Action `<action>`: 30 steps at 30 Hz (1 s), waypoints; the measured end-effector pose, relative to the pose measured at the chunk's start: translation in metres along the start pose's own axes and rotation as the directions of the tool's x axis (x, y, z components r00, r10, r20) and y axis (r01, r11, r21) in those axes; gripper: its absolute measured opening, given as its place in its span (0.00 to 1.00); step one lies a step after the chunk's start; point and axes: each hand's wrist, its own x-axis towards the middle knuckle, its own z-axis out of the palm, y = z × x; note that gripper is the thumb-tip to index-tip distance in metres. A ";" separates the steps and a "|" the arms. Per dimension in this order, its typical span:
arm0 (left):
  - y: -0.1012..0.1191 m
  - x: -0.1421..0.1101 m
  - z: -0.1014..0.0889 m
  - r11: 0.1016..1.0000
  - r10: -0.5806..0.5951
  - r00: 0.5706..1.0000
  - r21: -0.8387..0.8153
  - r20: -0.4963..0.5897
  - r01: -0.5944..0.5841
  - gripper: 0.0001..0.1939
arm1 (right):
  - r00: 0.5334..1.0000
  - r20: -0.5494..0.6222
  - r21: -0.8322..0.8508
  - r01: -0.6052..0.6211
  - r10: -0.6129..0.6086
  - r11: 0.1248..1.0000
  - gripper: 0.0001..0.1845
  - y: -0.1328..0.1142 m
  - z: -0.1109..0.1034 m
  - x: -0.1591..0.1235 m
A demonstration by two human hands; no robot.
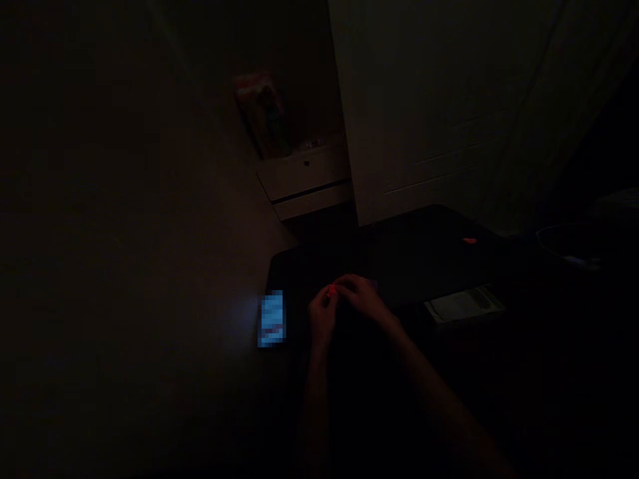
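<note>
The room is very dark. My left hand (322,313) and my right hand (360,294) meet above a dark table (414,249). Between their fingertips is a small red glowing piece (331,290), too dim to name. My left thumb and fingers pinch it from the left, while the right fingers bend over it from the other side. Just beyond the right hand lies a faint reddish flat thing (371,284), partly hidden.
A lit, blurred-out screen (272,319) stands at the table's left edge. A small red piece (469,240) lies at the far right of the table. A booklet or papers (464,305) sit by the near edge. Behind are drawers (304,173) and a pale panel (424,100).
</note>
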 end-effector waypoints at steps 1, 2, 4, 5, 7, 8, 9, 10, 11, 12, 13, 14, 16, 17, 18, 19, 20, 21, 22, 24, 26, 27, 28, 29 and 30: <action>-0.001 0.000 0.000 1.000 0.014 1.000 0.020 -0.011 -0.014 0.16 | 1.000 0.004 0.006 0.012 -0.012 1.000 0.10 0.001 0.000 0.000; -0.001 0.000 -0.001 0.999 0.033 0.999 0.042 -0.018 -0.033 0.15 | 0.999 0.013 0.010 0.030 -0.031 0.999 0.11 0.001 0.001 -0.001; -0.002 0.000 -0.002 0.993 0.074 0.997 0.092 -0.018 -0.072 0.14 | 0.997 0.034 0.001 0.066 -0.066 0.998 0.11 0.001 0.001 -0.002; -0.002 -0.001 -0.002 0.990 0.087 0.996 0.116 -0.013 -0.085 0.14 | 0.996 0.044 -0.019 0.080 -0.079 0.997 0.11 0.001 0.000 -0.002; -0.001 -0.002 -0.003 0.984 0.096 0.995 0.152 0.005 -0.096 0.15 | 0.994 0.064 -0.060 0.093 -0.090 0.994 0.11 -0.001 -0.001 -0.003; 0.000 -0.002 -0.003 0.982 0.095 0.995 0.162 0.010 -0.095 0.16 | 0.993 0.069 -0.071 0.097 -0.092 0.993 0.11 -0.001 -0.001 -0.003; 0.001 -0.003 -0.003 0.981 0.094 0.996 0.168 0.011 -0.094 0.16 | 0.993 0.074 -0.073 0.101 -0.096 0.992 0.10 -0.002 -0.002 -0.003; 0.002 -0.003 -0.003 0.981 0.095 0.995 0.168 0.012 -0.095 0.17 | 0.992 0.078 -0.068 0.106 -0.101 0.992 0.10 -0.003 -0.002 -0.004; 0.003 -0.003 -0.002 0.981 0.098 0.995 0.167 0.013 -0.099 0.17 | 0.991 0.080 -0.059 0.112 -0.107 0.992 0.10 -0.003 -0.002 -0.004; 0.003 -0.003 -0.002 0.981 0.100 0.995 0.166 0.011 -0.101 0.17 | 0.990 0.080 -0.052 0.118 -0.114 0.992 0.10 -0.003 -0.002 -0.004; 0.004 -0.004 -0.002 0.981 0.100 0.995 0.167 0.007 -0.099 0.16 | 0.989 0.083 -0.050 0.126 -0.122 0.991 0.10 -0.004 -0.002 -0.004; 0.004 -0.004 -0.002 0.981 0.097 0.995 0.169 0.002 -0.095 0.16 | 0.988 0.087 -0.051 0.135 -0.130 0.989 0.10 -0.004 -0.003 -0.004; 0.002 -0.003 -0.002 0.980 0.087 0.996 0.180 -0.008 -0.084 0.15 | 0.983 0.100 -0.059 0.161 -0.154 0.985 0.11 -0.006 -0.002 -0.004; 0.002 -0.003 -0.002 0.979 0.083 0.996 0.190 -0.018 -0.078 0.14 | 0.980 0.106 -0.062 0.173 -0.166 0.983 0.10 -0.006 -0.002 -0.004; 0.000 -0.002 -0.002 0.976 0.083 0.996 0.204 -0.030 -0.075 0.14 | 0.978 0.112 -0.061 0.182 -0.175 0.981 0.11 -0.007 -0.002 -0.004; -0.001 -0.001 -0.003 0.973 0.088 0.995 0.216 -0.040 -0.077 0.14 | 0.976 0.118 -0.060 0.191 -0.183 0.980 0.11 -0.007 -0.002 -0.004; -0.003 0.000 -0.003 0.971 0.095 0.994 0.224 -0.051 -0.082 0.14 | 0.973 0.128 -0.059 0.202 -0.193 0.978 0.11 -0.008 -0.001 -0.004; -0.004 0.001 -0.003 0.970 0.104 0.993 0.228 -0.063 -0.087 0.14 | 0.970 0.138 -0.057 0.211 -0.201 0.976 0.12 -0.007 -0.001 -0.004; -0.006 0.001 -0.003 0.970 0.111 0.991 0.226 -0.074 -0.092 0.13 | 0.967 0.147 -0.057 0.220 -0.210 0.974 0.13 -0.007 0.000 -0.005; -0.009 0.003 -0.003 0.973 0.117 0.990 0.210 -0.079 -0.099 0.13 | 0.959 0.159 -0.064 0.248 -0.235 0.967 0.15 -0.005 0.001 -0.005; -0.012 0.004 -0.004 0.977 0.123 0.990 0.186 -0.071 -0.108 0.13 | 0.949 0.169 -0.068 0.280 -0.266 0.957 0.17 -0.003 0.002 -0.005; -0.013 0.004 -0.005 0.979 0.124 0.990 0.170 -0.066 -0.112 0.13 | 0.944 0.172 -0.070 0.295 -0.280 0.953 0.17 -0.002 0.002 -0.005; -0.015 0.004 -0.005 0.982 0.124 0.990 0.152 -0.063 -0.113 0.13 | 0.941 0.177 -0.073 0.306 -0.290 0.949 0.17 -0.002 0.002 -0.005; -0.016 0.004 -0.006 0.985 0.120 0.991 0.132 -0.065 -0.111 0.13 | 0.938 0.181 -0.075 0.313 -0.296 0.947 0.17 -0.001 0.002 -0.006; -0.018 0.005 -0.006 0.989 0.109 0.991 0.112 -0.072 -0.100 0.13 | 0.937 0.183 -0.079 0.317 -0.299 0.945 0.17 -0.001 0.002 -0.006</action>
